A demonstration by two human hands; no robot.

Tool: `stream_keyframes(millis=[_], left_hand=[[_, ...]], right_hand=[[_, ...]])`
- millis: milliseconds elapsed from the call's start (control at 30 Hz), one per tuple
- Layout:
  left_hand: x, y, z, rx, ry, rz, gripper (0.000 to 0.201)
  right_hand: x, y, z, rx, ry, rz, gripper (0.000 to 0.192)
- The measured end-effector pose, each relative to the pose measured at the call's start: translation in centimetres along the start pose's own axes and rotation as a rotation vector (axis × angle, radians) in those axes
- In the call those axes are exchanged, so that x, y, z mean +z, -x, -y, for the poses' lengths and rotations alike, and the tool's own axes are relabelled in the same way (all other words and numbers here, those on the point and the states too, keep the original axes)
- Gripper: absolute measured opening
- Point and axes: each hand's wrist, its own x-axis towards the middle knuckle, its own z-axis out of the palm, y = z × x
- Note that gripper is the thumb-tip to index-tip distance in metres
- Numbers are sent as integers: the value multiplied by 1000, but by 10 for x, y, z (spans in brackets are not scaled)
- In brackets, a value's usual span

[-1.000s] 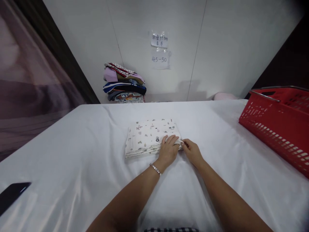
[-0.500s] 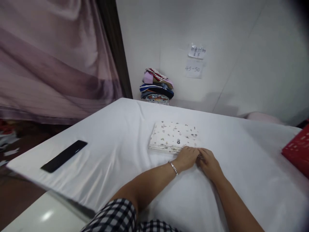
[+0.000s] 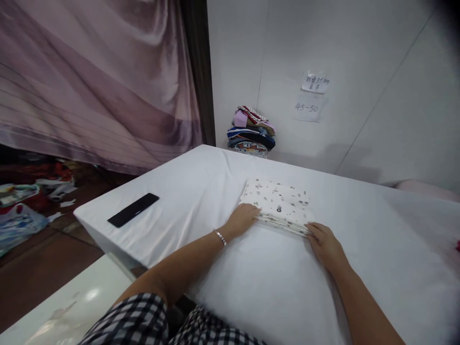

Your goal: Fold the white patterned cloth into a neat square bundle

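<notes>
Hands bracket the folded patterned cloth (image 3: 278, 207) on the white-covered table (image 3: 201, 191): left hand (image 3: 241, 218) grips its near-left corner, right hand (image 3: 325, 243) its near-right corner, both equally close (long axis runs left-right). Beyond, a wall note (image 3: 307, 108) reads "45-50".

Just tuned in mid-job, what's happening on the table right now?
A person has both hands at a folded white patterned cloth lying on the white-covered table. The left hand touches its near left corner, the right hand its near right corner. A black phone lies near the table's left edge, and a stack of folded clothes stands against the wall behind.
</notes>
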Motion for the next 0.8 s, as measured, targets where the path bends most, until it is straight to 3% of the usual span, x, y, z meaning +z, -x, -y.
stream_keyframes(millis=[133,267,400,533,667,800], left_hand=[[-16,21,25,-109,55,-112,20],[-14,30,35,-449,259,-299,21],[-11,29,36,-739,543,-314,19],[-10,27,33,-782,675,-245,24],[-9,26,34,-775,689,-196,26],[-7,27,41,-709,702,-174,24]], right_hand=[[0,-3,8,-132,51,-95,36],[2,-3,17,-248,91,-112,37],[4,-5,27,-253,79,-139,31],[9,-28,64,-328,-52,-172,25],[27,-67,123,-403,-157,4,23],[51,-97,166,-311,-170,116,20]])
